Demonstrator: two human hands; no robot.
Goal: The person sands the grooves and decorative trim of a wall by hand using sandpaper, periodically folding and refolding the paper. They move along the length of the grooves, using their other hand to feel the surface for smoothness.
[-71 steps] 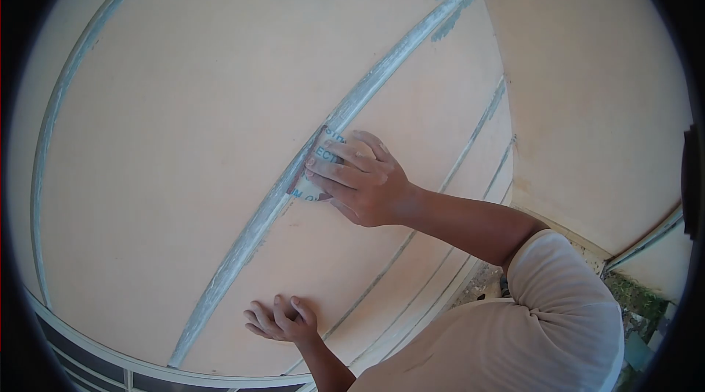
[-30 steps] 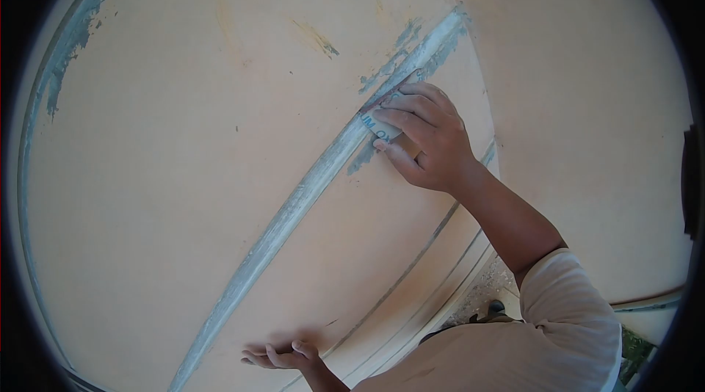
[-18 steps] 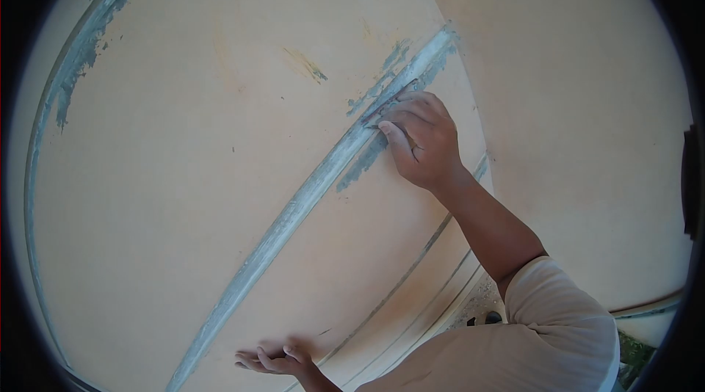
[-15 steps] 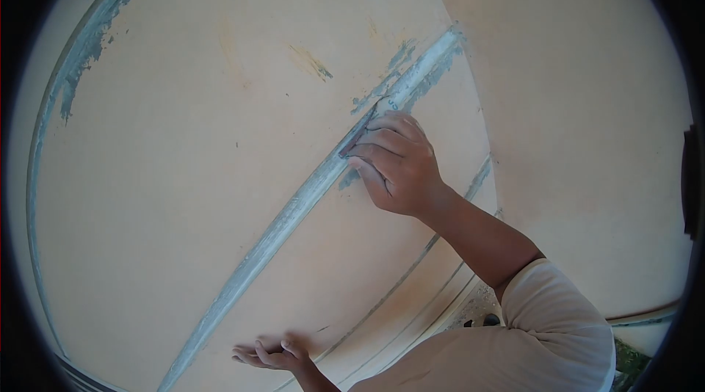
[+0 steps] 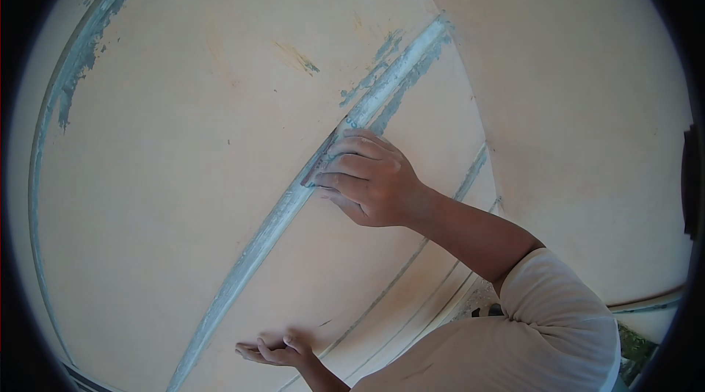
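A pale grey-blue strip (image 5: 250,260) runs diagonally over a large beige curved surface (image 5: 161,194). About midway along it, my right hand (image 5: 371,179) is closed on a folded piece of sandpaper (image 5: 320,161), pressing it to the strip. Its dark brownish edge shows past my fingertips, and the rest lies under my fingers. Low in the view, my left hand (image 5: 283,351) is held close by the beige surface, palm up with fingers loosely stretched, holding nothing.
Ragged grey patches (image 5: 393,109) flank the strip's upper end. A curved grey band (image 5: 55,91) edges the surface at left. Thinner grey lines (image 5: 382,293) cross it lower right. Another beige surface (image 5: 580,120) stands to the right, with some greenery (image 5: 635,348) below.
My right hand has slid down and left along the strip with the sandpaper. My left hand stays nearly where it was, its fingers slightly straighter.
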